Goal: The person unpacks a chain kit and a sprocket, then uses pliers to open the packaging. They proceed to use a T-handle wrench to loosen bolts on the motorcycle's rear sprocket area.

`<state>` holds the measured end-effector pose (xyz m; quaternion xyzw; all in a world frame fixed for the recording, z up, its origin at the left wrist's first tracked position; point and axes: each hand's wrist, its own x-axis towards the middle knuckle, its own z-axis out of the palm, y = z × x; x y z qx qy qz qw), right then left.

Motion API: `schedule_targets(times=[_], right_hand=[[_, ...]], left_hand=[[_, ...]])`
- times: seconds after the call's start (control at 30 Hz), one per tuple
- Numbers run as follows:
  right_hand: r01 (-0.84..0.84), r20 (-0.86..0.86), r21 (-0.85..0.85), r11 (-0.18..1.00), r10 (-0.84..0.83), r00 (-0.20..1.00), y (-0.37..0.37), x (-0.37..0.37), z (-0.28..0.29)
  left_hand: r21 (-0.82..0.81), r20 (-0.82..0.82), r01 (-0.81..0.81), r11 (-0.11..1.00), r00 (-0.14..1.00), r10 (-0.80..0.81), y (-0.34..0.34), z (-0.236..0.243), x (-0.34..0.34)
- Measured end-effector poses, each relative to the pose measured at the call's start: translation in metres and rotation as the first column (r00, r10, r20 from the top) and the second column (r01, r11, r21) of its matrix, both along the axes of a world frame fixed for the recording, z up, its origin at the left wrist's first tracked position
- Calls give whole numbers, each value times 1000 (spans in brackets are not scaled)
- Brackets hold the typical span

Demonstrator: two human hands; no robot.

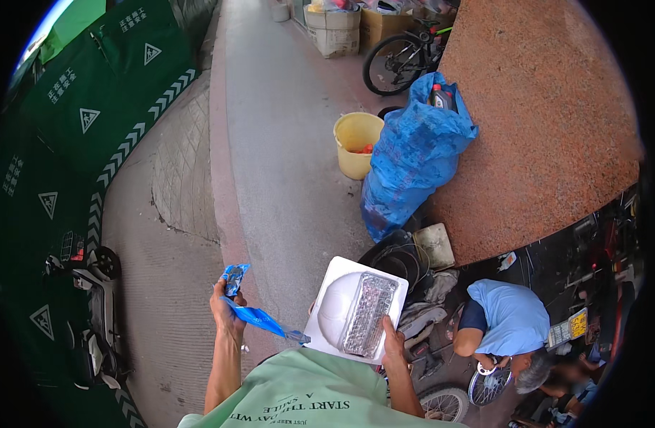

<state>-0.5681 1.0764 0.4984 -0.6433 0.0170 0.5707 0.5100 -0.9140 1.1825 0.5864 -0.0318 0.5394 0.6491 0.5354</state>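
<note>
My left hand [229, 307] is closed on a small blue packet [234, 277]. A longer blue plastic wrapper [262, 319] with a clear end hangs from the same hand toward the right. My right hand [392, 342] grips the right edge of a white moulded tray [334, 303] in front of my body. A large round recess takes up the tray's left part. Beside it lies an oblong bundle in shiny clear wrapping [369, 314]; what is inside cannot be made out. My right fingers are partly hidden beneath the tray.
A full blue sack [416, 146] leans against the reddish stone wall [534, 121], beside a yellow bucket [357, 165]. Black tubs [395, 260] stand below. At right, a person in blue [509, 314] bends over a wheel [490, 385]. A scooter [99, 314] is parked by the green barrier [63, 135].
</note>
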Motion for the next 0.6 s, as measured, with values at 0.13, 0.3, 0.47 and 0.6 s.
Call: schedule_targets(times=[0.13,0.3,0.47,0.6], right_hand=[[-38,10,-64,997,39,999,124,-6,15],[24,-5,-5,1000,-24,1000,263,-19,30],[141,-48,45,989,-139,989,369,-42,23],[324,-24,43,945,-323,946,423,-63,21]], left_hand=[[-37,-114,-106,994,988,101,92,-5,-25],[17,-221,-75,997,972,77,214,-13,-42],[47,-470,-25,999,882,44,373,-35,-42],[39,-530,204,978,834,-153,513,-12,-3]])
